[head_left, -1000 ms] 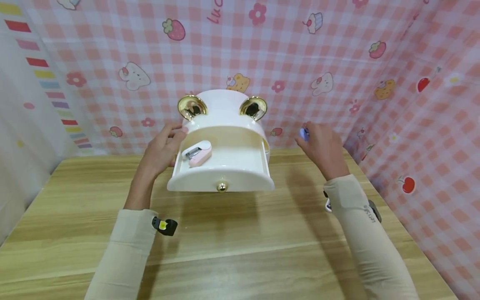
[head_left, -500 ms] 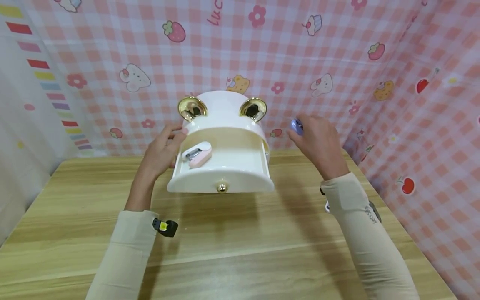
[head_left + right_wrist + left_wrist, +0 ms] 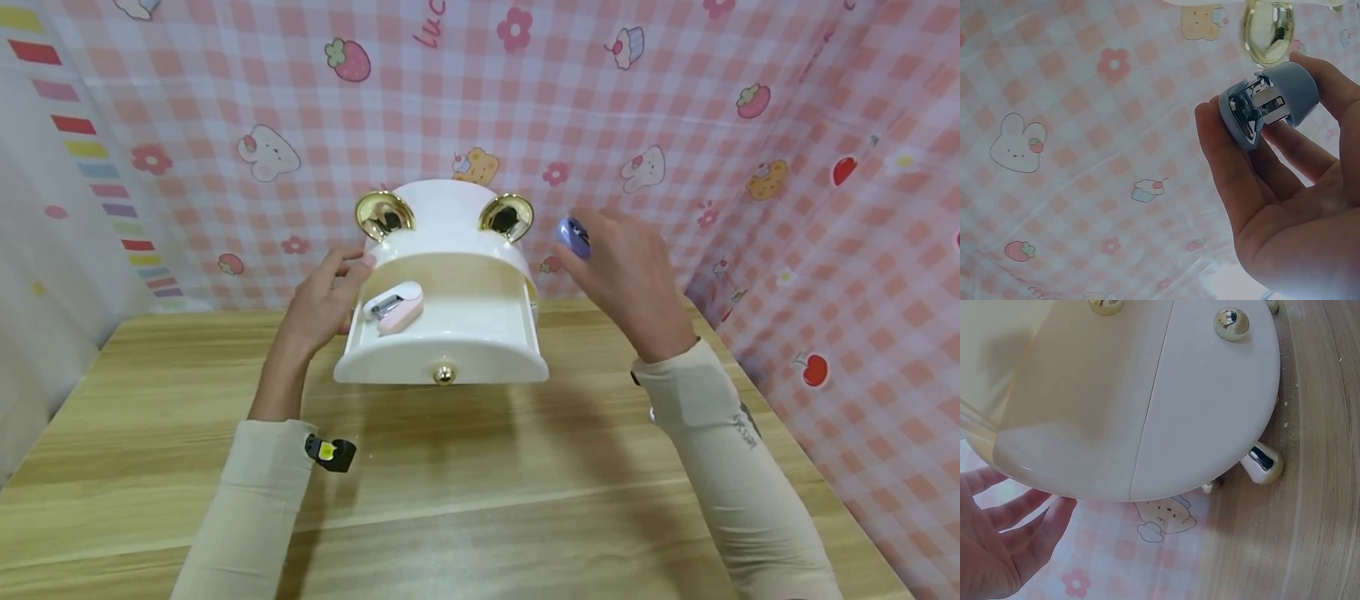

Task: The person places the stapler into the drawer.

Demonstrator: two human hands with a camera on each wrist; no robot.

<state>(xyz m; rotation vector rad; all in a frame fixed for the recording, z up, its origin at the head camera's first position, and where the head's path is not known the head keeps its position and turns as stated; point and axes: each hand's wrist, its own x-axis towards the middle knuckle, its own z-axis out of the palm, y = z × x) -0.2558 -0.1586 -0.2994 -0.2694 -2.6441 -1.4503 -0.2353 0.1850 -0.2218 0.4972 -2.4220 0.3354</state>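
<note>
A white rounded storage box (image 3: 447, 218) with two gold eye-like domes stands by the back cloth. Its top drawer (image 3: 491, 360) is pulled out, and a pink-and-white mini stapler (image 3: 402, 314) lies at the left inside it. My left hand (image 3: 318, 307) rests with relaxed fingers against the box's left side; in the left wrist view its fingertips are right at the curved edge. To the right of the box, raised above the table, my right hand (image 3: 628, 279) pinches a blue-purple mini stapler (image 3: 1300, 94) between thumb and fingers. Its metal inside shows between the two blue halves.
The box has gold feet (image 3: 1263, 464) and gold knobs (image 3: 1232, 324) on its lower front. A wood-grain table (image 3: 450, 517) lies under it. Pink checked cloth (image 3: 645, 92) hangs behind and along the right side.
My right hand has moved left and up with the blue-purple stapler, closer to the box. My left hand, the drawer and the pink-and-white stapler have stayed in place.
</note>
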